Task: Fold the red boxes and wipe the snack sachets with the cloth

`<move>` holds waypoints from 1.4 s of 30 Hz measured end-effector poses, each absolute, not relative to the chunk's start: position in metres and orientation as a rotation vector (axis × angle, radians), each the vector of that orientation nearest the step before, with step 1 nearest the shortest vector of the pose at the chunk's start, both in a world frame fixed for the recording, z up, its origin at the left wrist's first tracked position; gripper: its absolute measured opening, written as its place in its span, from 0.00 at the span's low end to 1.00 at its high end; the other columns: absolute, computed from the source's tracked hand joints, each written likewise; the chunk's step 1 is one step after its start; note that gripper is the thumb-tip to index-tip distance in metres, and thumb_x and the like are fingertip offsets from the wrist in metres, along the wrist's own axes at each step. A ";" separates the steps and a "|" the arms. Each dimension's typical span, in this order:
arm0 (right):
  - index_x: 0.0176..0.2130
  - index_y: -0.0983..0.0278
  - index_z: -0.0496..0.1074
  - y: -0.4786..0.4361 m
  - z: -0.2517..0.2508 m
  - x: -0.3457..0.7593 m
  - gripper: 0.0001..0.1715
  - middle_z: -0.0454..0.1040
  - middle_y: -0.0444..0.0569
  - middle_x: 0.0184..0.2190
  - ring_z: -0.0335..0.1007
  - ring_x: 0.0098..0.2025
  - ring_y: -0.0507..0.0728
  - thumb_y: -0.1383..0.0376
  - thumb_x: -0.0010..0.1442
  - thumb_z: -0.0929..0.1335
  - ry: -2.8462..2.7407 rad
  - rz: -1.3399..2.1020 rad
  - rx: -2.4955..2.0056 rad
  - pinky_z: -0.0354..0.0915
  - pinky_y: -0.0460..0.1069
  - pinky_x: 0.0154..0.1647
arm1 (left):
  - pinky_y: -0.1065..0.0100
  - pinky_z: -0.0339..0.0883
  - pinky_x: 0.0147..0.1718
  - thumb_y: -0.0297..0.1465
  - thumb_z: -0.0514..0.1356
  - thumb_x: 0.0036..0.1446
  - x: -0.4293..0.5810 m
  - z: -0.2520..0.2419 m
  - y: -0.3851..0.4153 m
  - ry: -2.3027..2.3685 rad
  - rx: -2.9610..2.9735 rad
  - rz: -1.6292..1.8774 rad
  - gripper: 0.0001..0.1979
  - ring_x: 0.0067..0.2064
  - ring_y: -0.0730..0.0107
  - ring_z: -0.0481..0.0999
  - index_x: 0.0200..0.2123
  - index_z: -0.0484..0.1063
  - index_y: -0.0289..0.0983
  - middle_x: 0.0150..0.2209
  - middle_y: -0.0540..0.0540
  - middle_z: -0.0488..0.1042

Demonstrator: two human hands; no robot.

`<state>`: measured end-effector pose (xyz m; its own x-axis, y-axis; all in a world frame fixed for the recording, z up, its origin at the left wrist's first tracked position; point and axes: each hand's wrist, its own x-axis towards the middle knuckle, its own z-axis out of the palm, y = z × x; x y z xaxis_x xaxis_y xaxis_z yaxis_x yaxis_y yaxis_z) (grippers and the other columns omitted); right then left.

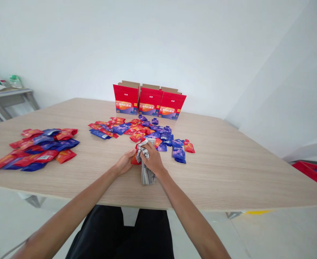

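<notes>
My left hand (125,162) is closed on a red pouch (135,159), which is mostly covered. Bunched in my right hand (153,160) is a grey striped cloth (147,175), pressed against that pouch, with its lower end hanging down onto the table. Just beyond both hands lies a loose heap of red pouches (137,136) and blue-purple pouches (122,128). A blue pouch (179,153) and a small orange-red pouch (189,146) rest to the right of the heap.
Three red cartons (125,99) with raised flaps stand in a row near the wall. Overlapping red and blue pouches (45,157) lie in rows at the table's left. A side table (15,92) holds bottles at far left. Something red (313,172) sits beyond the table's right edge.
</notes>
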<state>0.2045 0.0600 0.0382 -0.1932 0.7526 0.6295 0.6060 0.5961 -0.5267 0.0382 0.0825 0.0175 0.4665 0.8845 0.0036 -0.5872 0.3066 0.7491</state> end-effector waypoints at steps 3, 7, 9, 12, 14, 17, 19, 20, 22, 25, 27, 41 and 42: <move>0.50 0.58 0.77 0.059 0.037 0.205 0.16 0.76 0.52 0.53 0.74 0.55 0.61 0.71 0.64 0.68 -2.046 0.304 -1.014 0.72 0.55 0.57 | 0.67 0.74 0.39 0.29 0.66 0.63 0.035 0.017 0.085 0.485 0.711 1.045 0.05 0.36 0.64 0.80 0.42 0.80 0.35 0.37 0.44 0.82; 0.49 0.57 0.78 0.055 0.033 0.198 0.18 0.78 0.47 0.51 0.77 0.51 0.59 0.72 0.62 0.70 -2.372 0.471 -0.910 0.73 0.52 0.52 | 0.66 0.74 0.36 0.31 0.66 0.63 0.031 0.016 0.090 0.550 0.645 1.156 0.04 0.32 0.64 0.79 0.38 0.77 0.35 0.34 0.44 0.81; 0.50 0.57 0.78 0.055 0.032 0.196 0.18 0.77 0.47 0.51 0.77 0.50 0.59 0.72 0.62 0.70 -2.368 0.461 -0.943 0.73 0.52 0.52 | 0.67 0.73 0.34 0.30 0.66 0.63 0.031 0.017 0.090 0.554 0.649 1.193 0.04 0.31 0.65 0.78 0.39 0.77 0.35 0.33 0.46 0.81; 0.51 0.57 0.77 0.057 0.034 0.198 0.17 0.75 0.50 0.54 0.75 0.54 0.60 0.71 0.64 0.69 -2.161 0.342 -1.027 0.73 0.54 0.54 | 0.69 0.73 0.33 0.28 0.67 0.61 0.035 0.019 0.087 0.523 0.701 1.126 0.03 0.31 0.67 0.78 0.39 0.78 0.35 0.32 0.47 0.80; 0.51 0.58 0.77 0.059 0.036 0.200 0.16 0.75 0.53 0.53 0.74 0.55 0.61 0.70 0.65 0.68 -2.006 0.261 -1.059 0.72 0.55 0.56 | 0.69 0.74 0.36 0.28 0.68 0.60 0.038 0.019 0.084 0.500 0.746 1.054 0.05 0.33 0.67 0.79 0.40 0.78 0.35 0.34 0.46 0.81; 0.51 0.59 0.76 0.059 0.037 0.202 0.15 0.75 0.54 0.52 0.73 0.55 0.62 0.70 0.66 0.67 -1.938 0.243 -1.066 0.71 0.56 0.58 | 0.69 0.75 0.37 0.28 0.68 0.60 0.038 0.019 0.082 0.486 0.762 1.028 0.06 0.35 0.66 0.81 0.42 0.79 0.35 0.37 0.44 0.82; 0.51 0.58 0.77 0.058 0.036 0.201 0.17 0.75 0.52 0.53 0.74 0.56 0.61 0.72 0.64 0.68 -2.044 0.315 -1.023 0.71 0.55 0.58 | 0.70 0.74 0.34 0.27 0.68 0.60 0.035 0.018 0.085 0.506 0.721 1.062 0.05 0.34 0.66 0.81 0.40 0.78 0.35 0.34 0.45 0.82; 0.51 0.58 0.77 0.057 0.035 0.200 0.18 0.75 0.50 0.53 0.74 0.55 0.60 0.72 0.64 0.68 -2.130 0.365 -0.987 0.72 0.54 0.57 | 0.70 0.74 0.33 0.28 0.68 0.60 0.034 0.017 0.086 0.527 0.695 1.082 0.04 0.32 0.66 0.80 0.39 0.78 0.35 0.32 0.46 0.81; 0.50 0.57 0.78 0.056 0.033 0.197 0.18 0.77 0.48 0.51 0.76 0.52 0.58 0.73 0.62 0.69 -2.305 0.456 -0.914 0.72 0.52 0.55 | 0.69 0.74 0.31 0.30 0.68 0.62 0.030 0.016 0.090 0.576 0.652 1.115 0.05 0.31 0.66 0.80 0.38 0.76 0.35 0.32 0.46 0.81; 0.49 0.56 0.78 0.055 0.031 0.194 0.18 0.77 0.46 0.50 0.77 0.50 0.57 0.72 0.62 0.71 -2.383 0.480 -0.913 0.72 0.50 0.53 | 0.68 0.75 0.32 0.33 0.69 0.62 0.030 0.013 0.093 0.606 0.652 1.157 0.08 0.30 0.68 0.80 0.40 0.76 0.35 0.33 0.46 0.81; 0.51 0.56 0.78 0.056 0.032 0.196 0.18 0.76 0.48 0.54 0.76 0.53 0.59 0.72 0.63 0.70 -2.273 0.415 -0.980 0.72 0.52 0.55 | 0.71 0.74 0.32 0.30 0.71 0.59 0.034 0.012 0.093 0.595 0.688 1.183 0.09 0.29 0.70 0.79 0.41 0.77 0.35 0.32 0.48 0.81; 0.49 0.60 0.77 0.058 0.031 0.202 0.15 0.79 0.50 0.50 0.77 0.54 0.59 0.71 0.63 0.70 -2.389 0.492 -0.853 0.72 0.52 0.57 | 0.69 0.76 0.37 0.34 0.70 0.59 -0.018 0.051 0.141 0.971 0.945 1.448 0.08 0.35 0.66 0.80 0.37 0.79 0.35 0.34 0.45 0.82; 0.50 0.60 0.77 0.059 0.031 0.203 0.15 0.78 0.50 0.51 0.77 0.54 0.59 0.71 0.64 0.70 -2.364 0.494 -0.867 0.72 0.52 0.57 | 0.67 0.77 0.39 0.37 0.69 0.60 -0.036 0.061 0.154 1.128 1.033 1.486 0.10 0.36 0.66 0.80 0.37 0.78 0.35 0.34 0.45 0.82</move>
<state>0.2027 0.0588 0.0312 -0.6288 0.6771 0.3823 0.4674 0.7220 -0.5101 -0.0356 0.1536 0.0614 -0.1736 0.9824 0.0697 -0.1970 -0.1040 0.9749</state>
